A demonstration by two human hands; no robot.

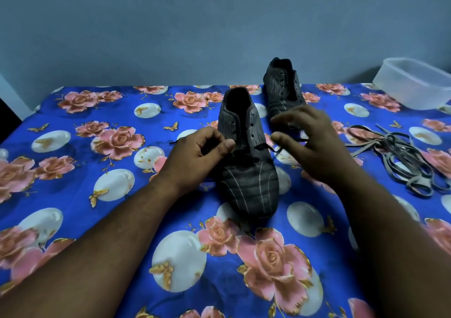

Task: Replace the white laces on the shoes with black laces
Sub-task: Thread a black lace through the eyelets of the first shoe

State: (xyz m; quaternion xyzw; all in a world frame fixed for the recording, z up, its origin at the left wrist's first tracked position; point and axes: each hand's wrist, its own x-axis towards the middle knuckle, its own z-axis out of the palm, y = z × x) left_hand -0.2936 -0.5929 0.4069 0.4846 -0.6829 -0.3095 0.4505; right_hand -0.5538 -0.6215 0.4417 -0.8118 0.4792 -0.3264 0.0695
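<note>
Blue-grey wall stands behind a bed spread with a bright blue sheet (102,195) of pink roses and pale circles. On it, the left hand (203,146) has its fingers curled in a pinching grip on one run of the black lace (264,146) at the left side of the near shoe (246,161), the lace's tip poking out past the knuckles to the left. The right hand (310,142) hovers at the shoe's right side, thumb and fingers spread and curved, the other run of lace passing just under the thumb; whether it actually pinches that run I cannot tell. The near shoe lies toe toward the person, its long axis running away toward the wall, so the open eyelets climb away from both hands, and the lace seems threaded only low down. Beyond it, to the right, the second shoe (283,85) shows bare eyelets. Well to the right lies the heap of removed pale laces (402,166), and a clear plastic container (415,83) sits at the far corner.
</note>
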